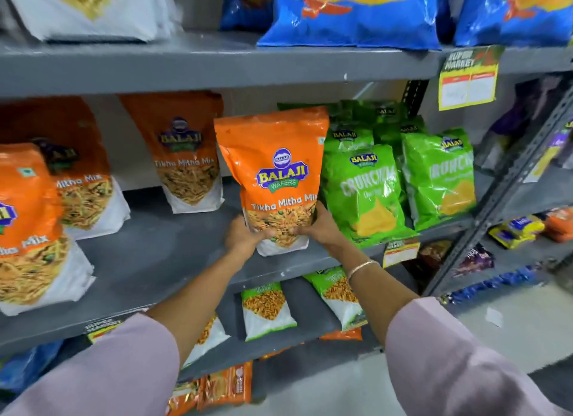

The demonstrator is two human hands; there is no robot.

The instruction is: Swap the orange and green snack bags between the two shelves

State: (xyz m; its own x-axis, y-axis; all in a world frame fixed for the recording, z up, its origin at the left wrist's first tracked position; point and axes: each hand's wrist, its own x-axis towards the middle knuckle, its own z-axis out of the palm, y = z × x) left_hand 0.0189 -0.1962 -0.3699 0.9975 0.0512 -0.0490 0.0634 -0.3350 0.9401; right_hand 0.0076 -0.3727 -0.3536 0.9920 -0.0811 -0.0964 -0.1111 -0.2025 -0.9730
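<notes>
Held upright at the centre of the frame: an orange snack bag, gripped at its lower corners, base just above the front lip of the middle shelf. Left hand clamped on the bottom-left corner, right hand clamped on the bottom-right edge, fingers curled round the pouch from both sides. Judged light for its size, a soft glossy film pouch, loosely filled with brittle mix, likely to crush if squeezed hard at mid-body. Slick surface, so probably safer pinched at the firmer bottom gusset or the sealed top band than on the smooth face. Tall enough to flop forward if carried by the base alone.

Other orange bags stood to the left of centre and at the far left on the same shelf. Green snack bags packed just right of centre on that shelf, nearly touching the held pouch. More green-topped bags lay on the lower shelf, below centre, between the forearms. Those also looked puffy, light and easily crumpled.
</notes>
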